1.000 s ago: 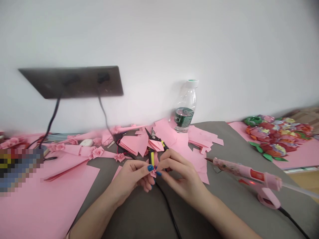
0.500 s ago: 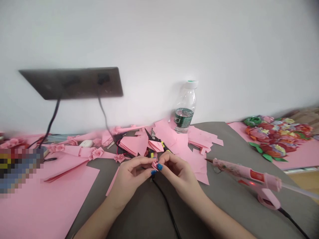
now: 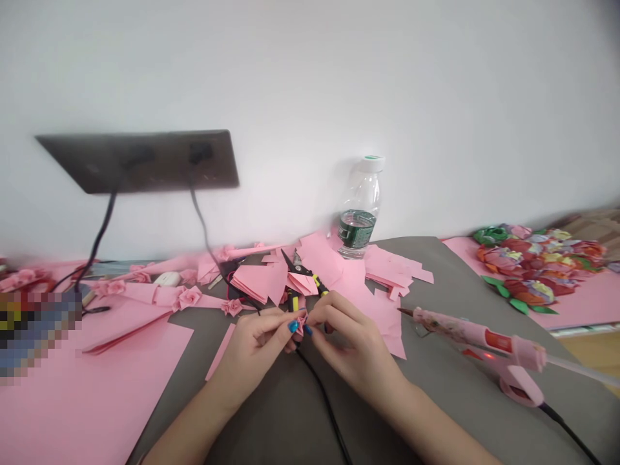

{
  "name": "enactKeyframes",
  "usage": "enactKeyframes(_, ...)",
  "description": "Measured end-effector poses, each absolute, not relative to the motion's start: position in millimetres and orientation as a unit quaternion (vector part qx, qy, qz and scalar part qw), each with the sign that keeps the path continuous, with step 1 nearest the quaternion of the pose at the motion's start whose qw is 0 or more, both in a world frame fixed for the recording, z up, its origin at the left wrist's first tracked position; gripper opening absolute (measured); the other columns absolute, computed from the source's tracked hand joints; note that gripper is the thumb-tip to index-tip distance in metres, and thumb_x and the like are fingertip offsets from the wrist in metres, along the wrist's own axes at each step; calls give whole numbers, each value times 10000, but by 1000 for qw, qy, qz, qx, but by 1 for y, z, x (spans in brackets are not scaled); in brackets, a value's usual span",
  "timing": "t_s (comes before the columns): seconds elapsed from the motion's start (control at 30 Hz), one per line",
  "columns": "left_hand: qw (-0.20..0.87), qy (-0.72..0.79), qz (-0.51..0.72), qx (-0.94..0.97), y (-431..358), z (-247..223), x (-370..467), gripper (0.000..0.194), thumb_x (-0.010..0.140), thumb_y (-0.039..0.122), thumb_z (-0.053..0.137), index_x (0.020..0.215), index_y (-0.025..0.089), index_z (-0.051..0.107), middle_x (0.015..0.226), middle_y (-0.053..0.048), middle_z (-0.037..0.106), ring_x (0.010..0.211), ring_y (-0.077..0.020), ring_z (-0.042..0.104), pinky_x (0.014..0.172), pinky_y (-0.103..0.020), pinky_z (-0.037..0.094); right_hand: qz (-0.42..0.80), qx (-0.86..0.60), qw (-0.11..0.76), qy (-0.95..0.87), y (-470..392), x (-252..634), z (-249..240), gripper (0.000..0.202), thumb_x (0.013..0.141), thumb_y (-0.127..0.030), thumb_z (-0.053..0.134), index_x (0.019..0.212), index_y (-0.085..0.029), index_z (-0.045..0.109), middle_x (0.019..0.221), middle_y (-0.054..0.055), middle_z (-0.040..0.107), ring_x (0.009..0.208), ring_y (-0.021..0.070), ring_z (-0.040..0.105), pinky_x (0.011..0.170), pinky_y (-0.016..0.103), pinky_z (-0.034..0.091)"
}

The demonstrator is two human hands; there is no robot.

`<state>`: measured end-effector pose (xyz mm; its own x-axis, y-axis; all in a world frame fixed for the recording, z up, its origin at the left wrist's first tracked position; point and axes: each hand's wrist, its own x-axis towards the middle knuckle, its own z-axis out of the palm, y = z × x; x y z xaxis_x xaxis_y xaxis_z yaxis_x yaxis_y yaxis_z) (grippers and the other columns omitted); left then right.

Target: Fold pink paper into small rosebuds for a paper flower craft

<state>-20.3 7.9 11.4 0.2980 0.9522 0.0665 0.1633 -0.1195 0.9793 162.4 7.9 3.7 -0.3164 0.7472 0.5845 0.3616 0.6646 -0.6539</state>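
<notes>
A small folded pink paper flower (image 3: 301, 320) is pinched between my two hands at the middle of the table. My left hand (image 3: 259, 342) closes on its left side with thumb and forefinger. From the right, my right hand (image 3: 351, 339) pinches its edge, the thumb partly tucked behind the fingers. Just beyond the hands lie scissors (image 3: 305, 272) with black and yellow handles, among cut pink paper pieces (image 3: 261, 282). To the right, a pink glue gun (image 3: 484, 342) with its red light on rests on the table.
A water bottle (image 3: 359, 213) stands by the wall. Colourful paper flowers (image 3: 537, 265) lie at right, pink paper roses (image 3: 186, 298) and large pink sheets (image 3: 111, 387) at left. A black cable (image 3: 322, 387) runs under my hands; others hang from a wall socket panel (image 3: 145, 161).
My fingers have shifted on the paper flower: the left thumb has moved up over it, and the right thumb has turned inward and slightly down. The things around have not moved.
</notes>
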Motion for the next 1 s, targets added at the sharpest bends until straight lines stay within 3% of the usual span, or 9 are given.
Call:
enactKeyframes(0.17, 579, 432, 400, 563, 8, 8, -19, 317, 885, 362, 622, 732, 127, 769, 632, -36, 658, 560, -123, 591, 564, -229, 502, 163, -325, 443, -819, 9, 165, 5, 203, 914, -17, 512, 868, -203, 578, 835, 46, 570, 756, 153, 566, 655, 256, 474)
enactKeyframes(0.3, 612, 423, 422, 519, 8, 6, -18, 252, 856, 359, 677, 905, 135, 782, 702, -34, 683, 582, -118, 602, 583, -234, 528, 241, -369, 476, -761, 9, 162, 5, 195, 878, -28, 516, 810, -204, 564, 789, 20, 562, 686, 133, 532, 577, 226, 426)
enactKeyframes(0.43, 605, 418, 438, 517, 7, 6, -16, 332, 818, 259, 727, 1144, 197, 718, 829, -30, 694, 660, -129, 631, 598, -229, 559, 336, -425, 480, -690, 8, 160, 4, 134, 851, -96, 527, 777, -201, 567, 732, -2, 552, 628, 130, 489, 560, 237, 399)
enactKeyframes(0.63, 525, 416, 475, 570, 6, 4, -18, 216, 795, 163, 723, 980, 252, 791, 976, -39, 697, 824, -153, 666, 673, -213, 583, 463, -431, 464, -620, 7, 155, 4, 99, 876, -214, 554, 780, -193, 566, 716, -9, 547, 621, 130, 490, 566, 239, 402)
enactKeyframes(0.73, 514, 431, 480, 566, 7, 4, -19, 207, 773, 152, 741, 925, 263, 826, 849, -20, 732, 777, -140, 683, 706, -205, 571, 416, -432, 466, -651, 5, 154, 5, 103, 853, -144, 549, 765, -197, 559, 713, -13, 538, 611, 124, 481, 548, 229, 387)
enactKeyframes(0.83, 529, 445, 466, 552, 9, 5, -20, 172, 757, 182, 765, 896, 252, 839, 744, -11, 733, 671, -127, 661, 636, -198, 548, 315, -415, 466, -715, 4, 155, 5, 163, 843, -64, 534, 761, -203, 551, 736, -2, 544, 648, 134, 503, 571, 231, 401)
enactKeyframes(1.0, 547, 460, 414, 564, 11, 8, -22, 183, 826, 242, 698, 942, 216, 837, 658, -13, 682, 606, -132, 627, 623, -233, 528, 189, -360, 434, -804, 4, 159, 4, 203, 905, -36, 484, 838, -208, 569, 811, 39, 578, 744, 162, 572, 637, 257, 465)
